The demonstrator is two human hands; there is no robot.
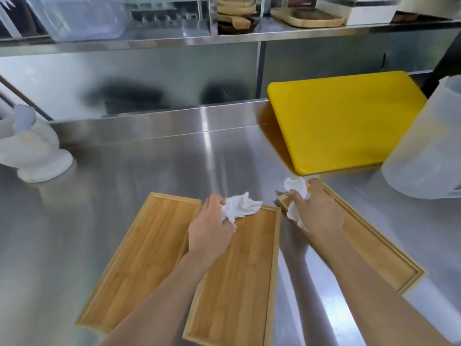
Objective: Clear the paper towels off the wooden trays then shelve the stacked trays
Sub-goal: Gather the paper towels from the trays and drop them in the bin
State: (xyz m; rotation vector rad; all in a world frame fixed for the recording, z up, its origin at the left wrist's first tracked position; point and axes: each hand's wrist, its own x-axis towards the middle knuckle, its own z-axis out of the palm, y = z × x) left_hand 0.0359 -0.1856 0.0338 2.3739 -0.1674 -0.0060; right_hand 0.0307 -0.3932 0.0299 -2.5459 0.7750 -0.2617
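Three long wooden trays lie side by side on the steel counter: a left tray point(142, 255), a middle tray point(239, 278) and a right tray point(369, 248) angled away. My left hand point(209, 228) hovers over the far end of the middle tray and grips a crumpled white paper towel point(240, 207). Over the far end of the right tray, my right hand point(316, 211) clutches a second crumpled paper towel point(296, 189). The left tray is bare.
A yellow cutting board point(349, 121) leans at the back right. A translucent plastic jug point(431, 143) stands at the right edge, a white stone mortar point(32, 151) at the left. The steel shelf point(274, 33) above holds wooden boards point(306, 18) and a clear plastic bin point(82, 18).
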